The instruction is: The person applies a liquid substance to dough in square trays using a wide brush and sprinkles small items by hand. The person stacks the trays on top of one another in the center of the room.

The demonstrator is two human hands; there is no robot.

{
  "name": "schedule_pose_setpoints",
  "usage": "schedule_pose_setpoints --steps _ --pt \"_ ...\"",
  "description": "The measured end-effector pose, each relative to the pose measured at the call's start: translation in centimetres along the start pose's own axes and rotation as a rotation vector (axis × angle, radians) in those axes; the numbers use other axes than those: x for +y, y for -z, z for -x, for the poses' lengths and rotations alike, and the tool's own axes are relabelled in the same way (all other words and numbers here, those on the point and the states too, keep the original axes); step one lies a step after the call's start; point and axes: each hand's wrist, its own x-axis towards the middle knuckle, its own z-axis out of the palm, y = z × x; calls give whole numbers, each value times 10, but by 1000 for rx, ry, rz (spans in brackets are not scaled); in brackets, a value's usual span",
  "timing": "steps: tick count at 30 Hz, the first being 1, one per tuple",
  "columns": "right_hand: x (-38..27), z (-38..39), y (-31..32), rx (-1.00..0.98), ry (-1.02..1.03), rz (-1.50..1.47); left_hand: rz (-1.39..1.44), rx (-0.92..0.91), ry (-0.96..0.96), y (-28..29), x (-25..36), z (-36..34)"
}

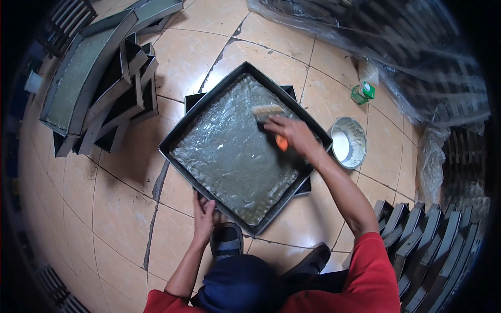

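A large square metal tray [244, 227] sits turned cornerwise in front of me, resting on other dark trays. Wet, glossy grey-green paste [224, 151] coats its whole bottom. My right hand [295, 136] grips a flat paintbrush [267, 110] with pale bristles and an orange handle end. The bristles lie against the paste in the right half of the tray. My left hand [203, 214] holds the tray's lower left side, its fingertips partly hidden by the wall.
At left stands a crisscross stack of trays [128, 78], the top one coated grey-green. A metal bucket [356, 136] with white liquid sits right of the tray, a green carton [363, 93] beyond it. Plastic sheeting [360, 39] covers stacks at upper right; more trays [425, 240] stand lower right.
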Motion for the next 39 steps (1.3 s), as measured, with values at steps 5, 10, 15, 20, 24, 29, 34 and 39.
schedule_pose_setpoints --steps 5,10,15,20,24,29,34,39 --pt "-110 115 11 -102 -101 -180 -86 -118 242 -8 -7 -11" --pt "-89 176 170 96 -250 -496 -96 -477 479 -54 55 -2" --pt "-65 268 270 672 -488 -617 83 -353 492 -55 141 48" --pt "-84 403 289 938 -793 -621 -85 -503 311 -80 218 72" --pt "-104 451 262 945 -990 -725 -88 -643 60 -188 295 175" --pt "-115 469 266 742 -934 -936 -77 -1007 -327 -314 358 259" --pt "-104 476 249 849 -727 -995 -181 -929 -436 -500 369 400" --pt "-105 501 248 835 -812 -972 -378 -1218 -516 -662 320 541"
